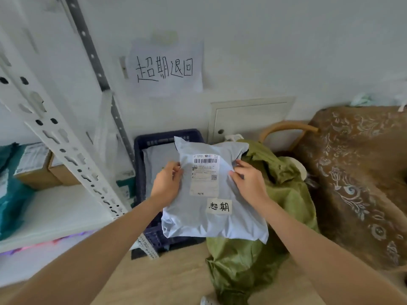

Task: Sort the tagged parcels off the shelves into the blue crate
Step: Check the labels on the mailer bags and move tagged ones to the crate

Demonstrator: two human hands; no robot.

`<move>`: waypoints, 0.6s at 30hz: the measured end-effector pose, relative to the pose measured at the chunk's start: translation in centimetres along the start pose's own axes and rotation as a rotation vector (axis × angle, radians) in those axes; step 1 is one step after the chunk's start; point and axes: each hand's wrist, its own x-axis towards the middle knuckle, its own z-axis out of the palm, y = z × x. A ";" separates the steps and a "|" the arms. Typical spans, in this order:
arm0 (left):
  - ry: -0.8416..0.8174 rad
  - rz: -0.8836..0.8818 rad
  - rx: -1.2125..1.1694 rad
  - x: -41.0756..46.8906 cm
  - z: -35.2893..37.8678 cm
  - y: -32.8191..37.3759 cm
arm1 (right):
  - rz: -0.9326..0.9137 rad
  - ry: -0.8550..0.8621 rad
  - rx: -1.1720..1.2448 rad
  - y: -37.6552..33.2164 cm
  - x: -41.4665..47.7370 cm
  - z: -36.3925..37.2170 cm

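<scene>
Wall [286, 51]: white, fills the background.
Cover [352, 172]: brown w/ floral pattern, far rt.
Shelf [55, 212]: white metal rack, left; holds a teal bag [13, 201] & boxes [37, 170].
Floor [165, 278]: tan, btm centre.
Sack [253, 260]: green, crumpled, on the floor just rt of the crate.
Crate [167, 134]: dark blue, on the floor against the wall, betw. shelf & sack; a grey bag [158, 159] lies inside.
Parcel [198, 221]: grey poly mailer, held up in front of the crate's rt side & the sack, label side facing cam.
Sign [165, 67]: paper w/ handwritten chars, on the wall above the crate.
Hatch [248, 117]: white panel low in the wall.
Left grip [166, 183]: pinches the parcel's left edge, thumb on front.
Right grip [248, 183]: holds the parcel's rt edge, fingers curled on it.
Label [203, 175]: printed, w/ barcode, betw. the two grips.
Tag [219, 206]: small, handwritten, stuck just below the label.
</scene>
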 end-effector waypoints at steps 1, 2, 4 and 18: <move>0.025 -0.027 -0.002 0.5 0.2 0.0 | -0.030 -0.024 0.005 0.6 1.2 0.2; 0.040 -0.052 -0.006 0.9 0.4 -0.2 | -0.035 -0.047 0.014 1.0 2.3 0.6; 0.056 -0.102 -0.003 1.8 0.7 -0.5 | -0.045 -0.086 0.023 1.7 4.3 1.4; 0.176 -0.393 -0.093 14.0 1.2 -6.4 | -0.024 -0.289 0.043 3.6 17.2 11.9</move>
